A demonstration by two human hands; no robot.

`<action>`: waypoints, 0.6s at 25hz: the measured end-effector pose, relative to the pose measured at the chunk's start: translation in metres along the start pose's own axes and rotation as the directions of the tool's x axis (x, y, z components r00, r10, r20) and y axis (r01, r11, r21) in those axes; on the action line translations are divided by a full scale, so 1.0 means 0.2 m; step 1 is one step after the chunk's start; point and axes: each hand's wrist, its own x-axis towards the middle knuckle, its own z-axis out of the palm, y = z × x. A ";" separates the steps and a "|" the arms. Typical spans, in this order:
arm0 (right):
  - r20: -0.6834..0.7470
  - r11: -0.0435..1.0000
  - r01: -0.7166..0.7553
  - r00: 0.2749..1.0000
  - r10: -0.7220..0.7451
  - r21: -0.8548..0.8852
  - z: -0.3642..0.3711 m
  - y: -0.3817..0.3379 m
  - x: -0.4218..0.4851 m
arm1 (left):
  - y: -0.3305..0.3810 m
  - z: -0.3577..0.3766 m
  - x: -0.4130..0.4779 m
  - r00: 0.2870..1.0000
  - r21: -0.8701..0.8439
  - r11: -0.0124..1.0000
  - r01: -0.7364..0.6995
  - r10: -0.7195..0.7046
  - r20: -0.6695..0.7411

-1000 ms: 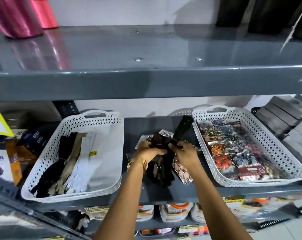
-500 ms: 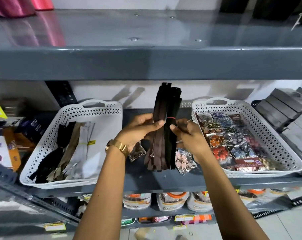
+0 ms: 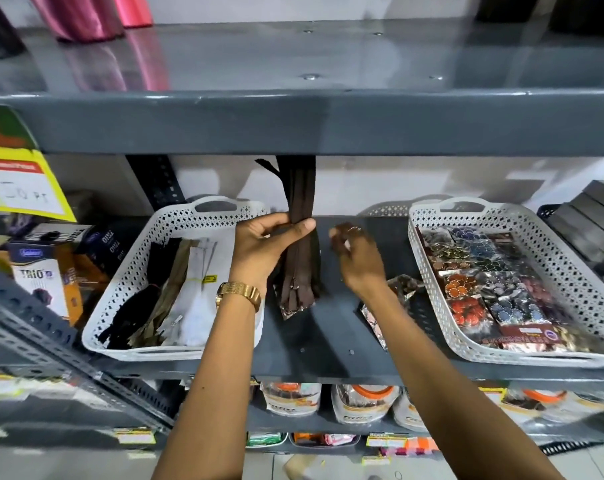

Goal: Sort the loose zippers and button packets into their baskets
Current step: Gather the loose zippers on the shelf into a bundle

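My left hand [image 3: 269, 244] grips a bundle of dark brown zippers [image 3: 299, 202], held upright between the two baskets, its top hidden behind the upper shelf edge. My right hand [image 3: 357, 258] hovers just right of the bundle with fingers apart, holding nothing. The left white basket [image 3: 127, 282] contains black, tan and white zippers [image 3: 176, 292]. The right white basket [image 3: 557, 271] is full of button packets [image 3: 484, 289]. Loose shiny button packets lie on the grey shelf: one [image 3: 397, 289] under my right wrist, another [image 3: 290, 311] below the zipper bundle.
The grey shelf [image 3: 328, 344] carries both baskets. Boxes marked TRIO [image 3: 41, 282] stand at the left under a yellow sign [image 3: 20, 181]. Dark boxes [image 3: 591, 223] are stacked at the far right. Bagged goods [image 3: 359, 403] fill the shelf below. An upper shelf [image 3: 293, 123] overhangs.
My right hand has let go of the zipper bundle and pulled slightly right. The left hand alone now holds it, raised higher toward the upper shelf.
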 end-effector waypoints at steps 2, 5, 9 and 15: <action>0.282 0.946 0.113 0.959 -0.024 -0.303 0.14 0.05 -0.02 | 0.02 -0.02 0.00 1.000 -0.004 1.000 0.017 -0.017 -0.005; 0.513 0.773 0.331 0.858 -0.008 -0.541 0.31 0.07 -0.06 | 0.02 -0.04 -0.01 0.999 0.005 0.999 0.050 -0.050 -0.010; 0.571 0.578 0.430 0.817 0.076 -0.693 0.36 0.05 -0.05 | 0.01 -0.04 0.00 0.995 0.048 0.994 0.096 -0.097 0.013; 0.494 0.617 0.336 0.864 0.099 -0.712 0.23 0.18 0.07 | -0.02 -0.03 0.00 0.992 0.094 0.991 0.095 -0.102 0.068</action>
